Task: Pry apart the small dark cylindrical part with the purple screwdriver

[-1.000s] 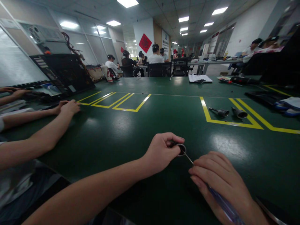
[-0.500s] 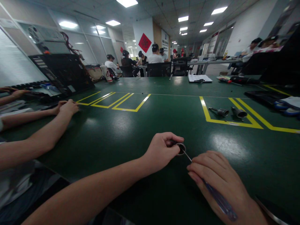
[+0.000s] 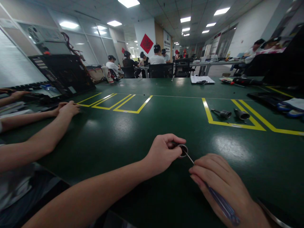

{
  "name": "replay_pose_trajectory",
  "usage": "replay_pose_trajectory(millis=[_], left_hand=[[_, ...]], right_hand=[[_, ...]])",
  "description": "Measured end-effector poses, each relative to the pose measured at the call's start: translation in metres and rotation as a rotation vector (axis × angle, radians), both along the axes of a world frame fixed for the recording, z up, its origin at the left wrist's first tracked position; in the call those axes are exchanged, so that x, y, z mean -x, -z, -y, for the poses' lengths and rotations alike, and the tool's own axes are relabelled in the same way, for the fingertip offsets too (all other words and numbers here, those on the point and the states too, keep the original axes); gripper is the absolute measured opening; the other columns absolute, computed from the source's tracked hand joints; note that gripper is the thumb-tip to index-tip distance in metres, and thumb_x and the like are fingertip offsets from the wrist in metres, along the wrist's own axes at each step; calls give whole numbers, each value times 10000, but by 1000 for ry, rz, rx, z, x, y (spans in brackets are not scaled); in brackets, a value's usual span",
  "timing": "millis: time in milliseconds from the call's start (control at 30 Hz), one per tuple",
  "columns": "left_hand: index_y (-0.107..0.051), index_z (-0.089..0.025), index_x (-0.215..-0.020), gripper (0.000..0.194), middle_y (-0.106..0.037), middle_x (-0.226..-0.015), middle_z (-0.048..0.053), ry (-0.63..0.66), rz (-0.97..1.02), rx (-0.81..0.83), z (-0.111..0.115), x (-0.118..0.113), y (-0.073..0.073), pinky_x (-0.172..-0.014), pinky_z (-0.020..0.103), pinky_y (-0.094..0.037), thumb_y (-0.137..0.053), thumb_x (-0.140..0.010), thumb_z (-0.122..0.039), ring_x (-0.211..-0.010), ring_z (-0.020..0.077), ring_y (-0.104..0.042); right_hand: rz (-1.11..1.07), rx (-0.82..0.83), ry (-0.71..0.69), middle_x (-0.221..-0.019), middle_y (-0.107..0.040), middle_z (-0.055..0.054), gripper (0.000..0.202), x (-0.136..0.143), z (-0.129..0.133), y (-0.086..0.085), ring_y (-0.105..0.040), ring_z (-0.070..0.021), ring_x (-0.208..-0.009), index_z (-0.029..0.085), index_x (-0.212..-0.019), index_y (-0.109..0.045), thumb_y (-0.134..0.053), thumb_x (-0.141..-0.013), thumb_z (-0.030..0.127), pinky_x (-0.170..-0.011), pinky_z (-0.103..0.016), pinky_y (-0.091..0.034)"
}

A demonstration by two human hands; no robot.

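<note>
The room (image 3: 146, 27) is lit by ceiling lamps across the top of the frame. Below, a shiny green desk (image 3: 106, 148) is marked with yellow tape (image 3: 127, 111). At lower right, a screwdriver (image 3: 222, 203) is clasped in the right hand's (image 3: 220, 182) grip. Its shaft is held inside a metal cup (image 3: 183, 150), pinched by the left hand (image 3: 163, 154) near lower centre.

Tip of screwdriver (image 3: 223, 204) hidden

Looks forward and down from the wearer's head, close above the left hand (image 3: 163, 154) and right hand (image 3: 222, 182) (both in the lower half), across the green table (image 3: 142, 126) toward seated people (image 3: 157, 59) far beyond.
</note>
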State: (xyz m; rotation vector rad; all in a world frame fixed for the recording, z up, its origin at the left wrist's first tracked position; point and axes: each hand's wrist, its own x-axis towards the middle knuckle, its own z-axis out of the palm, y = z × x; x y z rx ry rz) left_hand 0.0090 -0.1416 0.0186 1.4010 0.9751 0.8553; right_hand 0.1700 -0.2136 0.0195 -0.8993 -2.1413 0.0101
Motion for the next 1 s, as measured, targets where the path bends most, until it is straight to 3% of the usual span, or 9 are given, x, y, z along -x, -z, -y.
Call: replay_pose_trajectory(millis=[367,567,1000], left_hand=[[-629,-98,-891,197,-693,-849,80,2,27,-16,1,-1,1,-673,283,-552,-583,-699,-99,-740,159,-665],[-635,-91,-897,211,-697,-845,79,-2,44,-5,1,0,1,-679,274,-551,-583,-692,-89,-735,152,-664],[-642,-81,-907,208,-704,-820,82,2,25,-13,2,0,2,-666,249,-542,-579,-709,-82,-717,142,-669]], right_hand=[[-7,-37,11,-788,-614,-66,122,1,1,3,-559,-158,-764,135,-858,-593,-474,-860,108,-669,-277,-469],[-19,47,-23,-839,-596,-83,112,0,1,6,-538,-170,-805,126,-912,-583,-489,-856,102,-676,-288,-466],[11,-6,0,-810,-603,-90,132,2,4,1,-547,-170,-780,110,-877,-587,-467,-845,66,-666,-296,-476]])
